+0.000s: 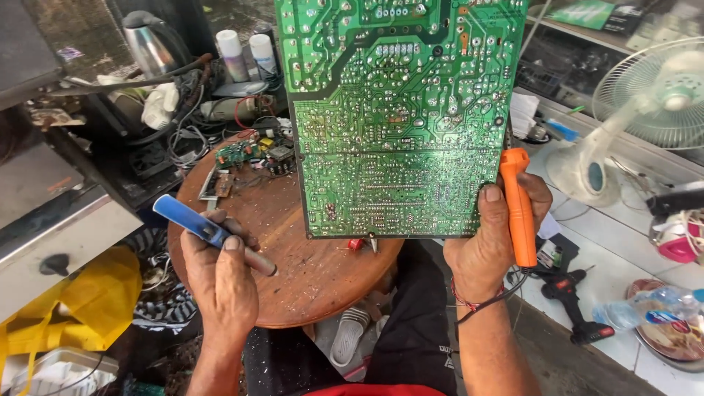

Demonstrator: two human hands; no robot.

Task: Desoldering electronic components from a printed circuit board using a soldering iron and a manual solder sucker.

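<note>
The large green printed circuit board (pixel 400 117), solder side toward the camera, stands upright above the round brown wooden desk (pixel 308 271), its lower right corner gripped by the right hand; it fills the upper middle of the view.

At far left a yellow plastic bag (pixel 88 304) lies on the floor below a grey metal cabinet (pixel 51 213). Behind the desk sit a shiny steel kettle (pixel 147 44), a tangle of grey and black cables (pixel 183 132) and two white spray cans (pixel 246 55). The left hand (pixel 220 282) is closed around a blue-handled desoldering pump (pixel 209 233), thumb on top, its metal tip pointing right and down over the scarred, solder-flecked desk. A small green circuit board with yellow and black parts (pixel 253 155) lies on the far edge of the desk, just left of the big board.

The right hand (pixel 488 242) pinches the big board's edge between thumb and fingers and also clasps an orange-handled soldering iron (pixel 519 209), held upright against the board's right side, its black cord (pixel 499 293) trailing down past the wrist. Further right, on the white tiled floor, stand a white electric fan (pixel 645 110), a black and red cordless drill (pixel 576 304) and a clear plastic water bottle (pixel 645 308) lying on a plate.
</note>
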